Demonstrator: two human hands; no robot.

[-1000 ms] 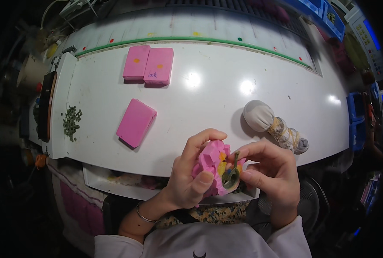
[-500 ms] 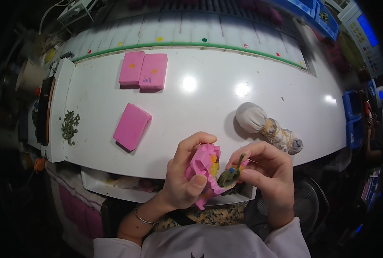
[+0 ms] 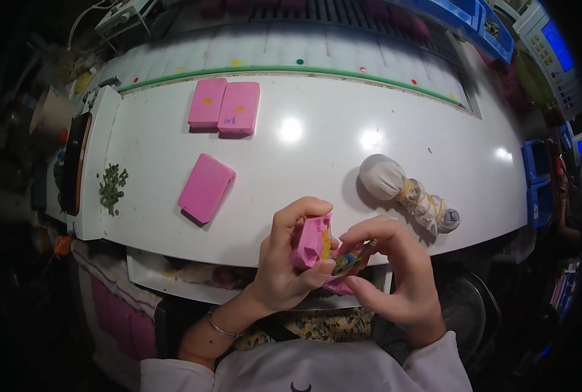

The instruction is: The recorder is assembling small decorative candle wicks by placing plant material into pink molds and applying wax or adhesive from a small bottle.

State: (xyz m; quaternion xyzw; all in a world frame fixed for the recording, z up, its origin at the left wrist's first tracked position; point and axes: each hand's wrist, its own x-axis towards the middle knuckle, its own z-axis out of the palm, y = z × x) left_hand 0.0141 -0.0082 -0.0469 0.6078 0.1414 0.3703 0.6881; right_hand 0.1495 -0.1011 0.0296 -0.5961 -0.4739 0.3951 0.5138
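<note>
My left hand (image 3: 287, 264) is closed round a pink rubber mould (image 3: 312, 240), which is bent open and shows yellow inside. Its thumb presses on the near face. In the opened fold sits a small green wax-like piece (image 3: 345, 262) with a blue spot and a thin stem sticking up to the right. My right hand (image 3: 399, 268) curls round the mould's right side, forefinger and thumb on either side of the green piece. Its other fingertips are hidden behind the mould. Both hands are over the table's front edge.
Two pink blocks (image 3: 238, 110) lie side by side on the white table (image 3: 291, 176), with another pink block (image 3: 207, 188) nearer. Green bits (image 3: 112, 188) are heaped at left. A tied white cloth bundle (image 3: 408, 193) lies at right. Below the edge is an open drawer (image 3: 147, 269).
The mould has turned and folded, with its lower flap less in view. My right thumb has shifted down and left, away from the stem, and the green piece sits slightly further left.
</note>
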